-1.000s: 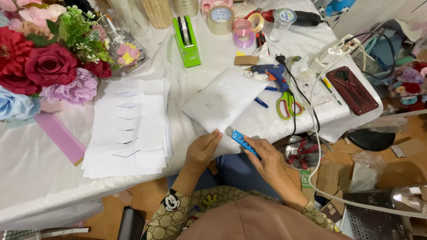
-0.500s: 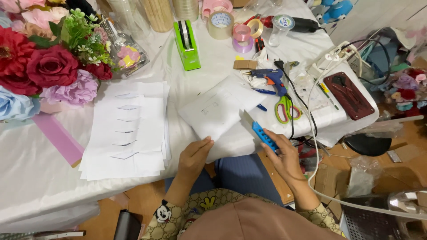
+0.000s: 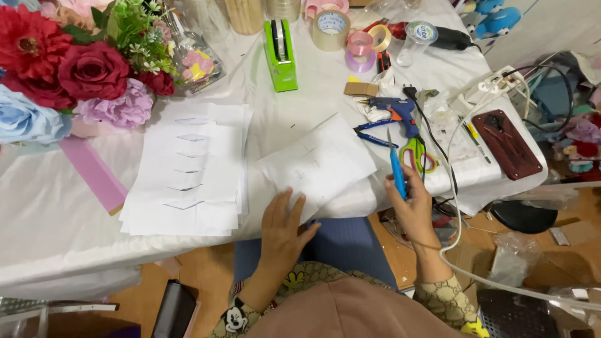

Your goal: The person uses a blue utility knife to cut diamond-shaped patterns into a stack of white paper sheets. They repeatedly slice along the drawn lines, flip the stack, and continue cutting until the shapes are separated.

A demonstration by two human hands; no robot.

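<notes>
Left hand (image 3: 283, 226) lies flat, fingers spread, pinning the white paper sheet (image 3: 317, 164). Right hand (image 3: 413, 209), at 3 o'clock, is clamped on a slim blue craft knife (image 3: 397, 170); probably best to keep that paper pressed firmly so it can't skid.

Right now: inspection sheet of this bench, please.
Surface: table under a white cloth.
Job's things: white sheet under left hand; blue craft knife in right hand.
Clutter: paper stack, green tape dispenser, tape rolls, glue gun, scissors, artificial flowers.
Grippers: left flat, open; right closed on knife.
Cables: white cord hangs off the edge.
Surroundings: wooden floor, plastic bags.
</notes>
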